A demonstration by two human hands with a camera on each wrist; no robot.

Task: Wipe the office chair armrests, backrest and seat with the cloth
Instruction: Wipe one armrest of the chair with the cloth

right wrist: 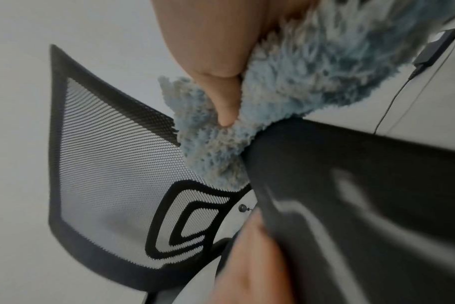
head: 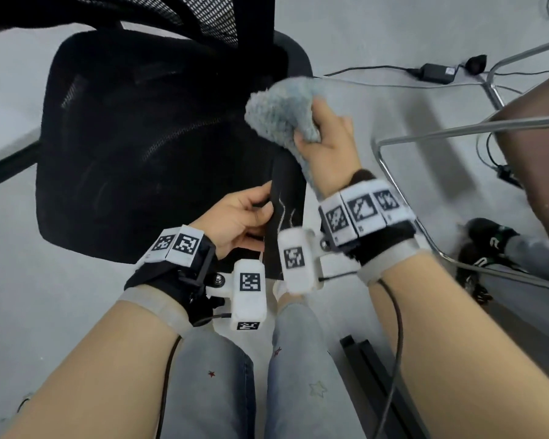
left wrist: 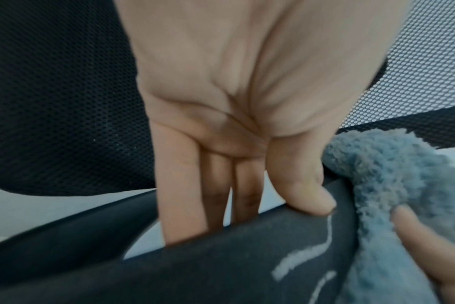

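A black office chair stands in front of me, with its mesh seat (head: pixel 133 147) to the left and its mesh backrest (head: pixel 203 17) at the top. My left hand (head: pixel 262 207) grips the near armrest (head: pixel 286 198), thumb on top and fingers (left wrist: pixel 179 195) behind it. White scribbled marks show on this armrest (left wrist: pixel 247 257). My right hand (head: pixel 311 128) holds a fluffy blue-grey cloth (head: pixel 279 115) bunched against the far end of the armrest. In the right wrist view the thumb (right wrist: pixel 221 92) pins the cloth (right wrist: pixel 299 92) where it meets the armrest (right wrist: pixel 351 185).
A power adapter (head: pixel 438 72) and cables lie on the grey floor at the back right. A chrome tube frame (head: pixel 457 128) stands close on the right, with dark shoes (head: pixel 488 239) beneath it. A black bar (head: pixel 371 375) lies by my jeans-clad legs (head: pixel 298 359).
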